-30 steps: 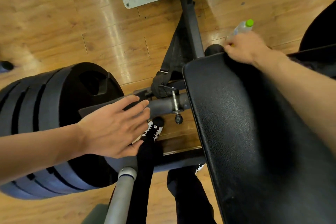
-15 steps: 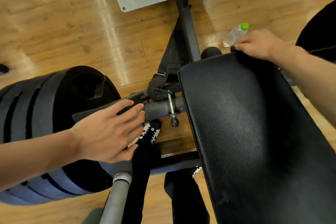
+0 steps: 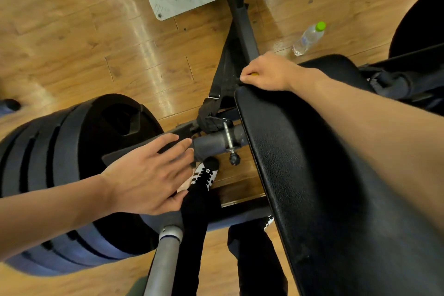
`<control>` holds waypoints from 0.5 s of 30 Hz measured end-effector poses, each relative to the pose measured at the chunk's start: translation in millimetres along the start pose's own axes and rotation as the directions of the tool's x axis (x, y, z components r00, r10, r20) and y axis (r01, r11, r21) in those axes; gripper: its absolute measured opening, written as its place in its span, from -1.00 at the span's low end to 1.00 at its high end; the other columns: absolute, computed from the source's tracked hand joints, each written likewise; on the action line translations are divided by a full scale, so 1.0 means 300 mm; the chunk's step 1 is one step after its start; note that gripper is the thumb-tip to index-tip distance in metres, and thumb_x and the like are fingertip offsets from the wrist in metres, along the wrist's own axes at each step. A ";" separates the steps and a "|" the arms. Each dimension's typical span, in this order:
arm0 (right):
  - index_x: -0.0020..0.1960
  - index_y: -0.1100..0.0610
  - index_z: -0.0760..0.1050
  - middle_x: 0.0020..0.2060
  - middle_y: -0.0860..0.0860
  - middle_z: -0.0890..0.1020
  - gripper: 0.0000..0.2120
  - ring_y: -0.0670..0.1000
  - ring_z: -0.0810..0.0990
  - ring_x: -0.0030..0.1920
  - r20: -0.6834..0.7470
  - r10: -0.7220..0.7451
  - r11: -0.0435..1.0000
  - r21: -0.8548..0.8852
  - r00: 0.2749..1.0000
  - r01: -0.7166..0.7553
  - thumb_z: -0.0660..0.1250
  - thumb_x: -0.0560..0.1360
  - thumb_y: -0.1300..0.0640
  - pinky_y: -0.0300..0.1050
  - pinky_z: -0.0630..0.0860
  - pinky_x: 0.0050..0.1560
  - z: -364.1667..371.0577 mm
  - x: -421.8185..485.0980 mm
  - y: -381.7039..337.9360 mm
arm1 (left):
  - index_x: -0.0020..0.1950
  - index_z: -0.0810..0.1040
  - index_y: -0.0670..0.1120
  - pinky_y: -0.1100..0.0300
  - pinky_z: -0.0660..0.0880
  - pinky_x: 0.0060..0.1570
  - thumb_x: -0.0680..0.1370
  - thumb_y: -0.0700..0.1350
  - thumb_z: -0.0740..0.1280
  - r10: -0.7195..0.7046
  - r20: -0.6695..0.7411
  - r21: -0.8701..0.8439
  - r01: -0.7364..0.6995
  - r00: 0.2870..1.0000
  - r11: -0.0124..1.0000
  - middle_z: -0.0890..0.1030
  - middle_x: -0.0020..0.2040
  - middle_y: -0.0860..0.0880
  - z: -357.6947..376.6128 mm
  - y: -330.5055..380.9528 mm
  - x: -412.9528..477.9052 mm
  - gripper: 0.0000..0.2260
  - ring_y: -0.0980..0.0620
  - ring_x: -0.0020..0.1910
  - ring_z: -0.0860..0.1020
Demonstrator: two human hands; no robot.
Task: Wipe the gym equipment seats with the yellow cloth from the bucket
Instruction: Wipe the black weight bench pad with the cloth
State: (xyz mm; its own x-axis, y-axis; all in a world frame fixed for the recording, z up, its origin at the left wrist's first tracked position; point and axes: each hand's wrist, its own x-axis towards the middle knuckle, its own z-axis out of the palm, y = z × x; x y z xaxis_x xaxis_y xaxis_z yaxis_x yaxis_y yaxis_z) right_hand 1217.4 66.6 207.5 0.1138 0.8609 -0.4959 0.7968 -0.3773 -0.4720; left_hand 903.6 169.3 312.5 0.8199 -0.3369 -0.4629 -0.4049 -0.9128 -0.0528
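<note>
Right hand (image 3: 266,73), cloth (image 3: 254,74): seat's (image 3: 312,175) far end

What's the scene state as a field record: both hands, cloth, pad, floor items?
left hand: fingers straight, tips at the grey tube, above the weight plates
right hand: curled over the far corner of the seat pad, gripping the yellow cloth
yellow cloth: only a sliver shows under the right hand
seat pad: black, textured, runs under the right forearm
water bottle: green cap, on the wood floor beyond the pad, untouched
</note>
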 end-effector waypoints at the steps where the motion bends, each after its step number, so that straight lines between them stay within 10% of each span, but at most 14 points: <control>1: 0.11 0.07 0.69 0.08 0.08 0.71 -0.69 0.19 0.63 0.12 -0.035 0.040 0.999 -0.002 0.999 -0.040 0.23 0.60 -0.05 -0.05 0.48 0.09 -0.017 -0.028 0.049 | 0.11 0.66 -0.24 -0.20 0.23 0.40 0.63 0.18 0.11 -0.001 0.000 0.003 0.001 1.000 1.000 0.62 0.20 -0.30 -0.001 0.001 0.001 -0.46 -0.31 0.32 0.52; 8: 0.22 0.12 0.64 0.23 0.26 0.60 -0.68 0.31 0.53 0.24 -0.154 0.386 0.910 -0.100 0.909 -0.403 0.26 0.62 -0.03 0.01 0.42 0.21 -0.126 -0.177 0.284 | 0.09 0.67 -0.24 -0.20 0.21 0.42 0.61 0.18 0.16 -0.011 -0.033 0.031 0.012 0.999 0.999 0.63 0.20 -0.30 0.001 -0.002 0.008 -0.48 -0.31 0.33 0.52; 15: 0.13 -0.01 0.67 0.04 0.08 0.71 -0.74 0.23 0.62 0.10 -0.097 0.070 0.993 -0.088 0.993 -0.079 0.23 0.61 -0.02 0.02 0.52 0.03 0.044 0.033 -0.137 | 0.10 0.67 -0.23 -0.20 0.18 0.44 0.59 0.21 0.22 0.002 -0.022 0.018 -0.001 1.000 1.000 0.63 0.21 -0.28 -0.001 -0.003 0.002 -0.48 -0.30 0.34 0.52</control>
State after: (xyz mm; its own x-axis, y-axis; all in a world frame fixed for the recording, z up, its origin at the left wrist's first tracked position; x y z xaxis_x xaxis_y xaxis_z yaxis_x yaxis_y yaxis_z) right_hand 1178.0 86.2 212.4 0.2269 0.8613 -0.4545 0.8343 -0.4127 -0.3655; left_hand 904.7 170.0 312.5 0.8278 -0.3436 -0.4436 -0.4136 -0.9079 -0.0685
